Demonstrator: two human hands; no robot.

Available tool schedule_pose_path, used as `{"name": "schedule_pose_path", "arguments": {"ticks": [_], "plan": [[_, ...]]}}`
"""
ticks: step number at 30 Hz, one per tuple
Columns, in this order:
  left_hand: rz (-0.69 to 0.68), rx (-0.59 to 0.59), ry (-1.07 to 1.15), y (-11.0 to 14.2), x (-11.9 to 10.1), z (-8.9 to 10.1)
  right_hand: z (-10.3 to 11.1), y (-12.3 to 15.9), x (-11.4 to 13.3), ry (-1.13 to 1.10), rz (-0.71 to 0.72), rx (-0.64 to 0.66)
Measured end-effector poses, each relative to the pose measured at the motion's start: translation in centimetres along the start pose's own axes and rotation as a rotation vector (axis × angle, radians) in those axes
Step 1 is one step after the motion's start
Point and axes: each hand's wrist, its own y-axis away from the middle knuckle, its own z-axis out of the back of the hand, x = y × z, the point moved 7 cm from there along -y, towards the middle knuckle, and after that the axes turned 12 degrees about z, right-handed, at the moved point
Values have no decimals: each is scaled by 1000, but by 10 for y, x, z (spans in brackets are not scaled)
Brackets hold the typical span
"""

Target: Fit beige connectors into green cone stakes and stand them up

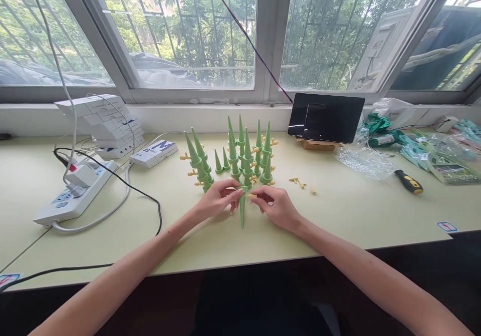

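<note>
A green plastic spike (242, 211) hangs point down over the table, pinched at its wide collar by my left hand (218, 199). At the collar's right side my right hand (276, 207) pinches a small yellow valve (252, 196); whether it is seated in the spike I cannot tell. Just beyond my hands stand several green spikes (247, 158), tips up, many with yellow valves sticking out of their sides. Two smaller green cones (218, 162) stand among them without visible valves. To the right lie several loose yellow valves (300, 183).
At left are a power strip (78, 193) with cables, stacked white boxes (108, 125) and a single white box (155, 153). A tablet (334, 118) with a phone (314, 121) leans at the back. A screwdriver (409, 182) and plastic-bagged items (391, 140) lie right.
</note>
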Motion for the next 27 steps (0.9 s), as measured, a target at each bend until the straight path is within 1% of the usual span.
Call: {"name": "schedule_pose_path", "arguments": {"ticks": [5, 15, 19, 27], "plan": [[14, -3, -7, 1, -1, 0, -1, 1, 0, -11, 7, 4], [67, 67, -49, -1, 9, -2, 0, 1, -4, 91, 48, 3], [47, 89, -49, 0, 7, -5, 0, 0, -2, 136, 56, 11], [15, 121, -20, -1, 8, -8, 0, 1, -7, 138, 31, 29]]}}
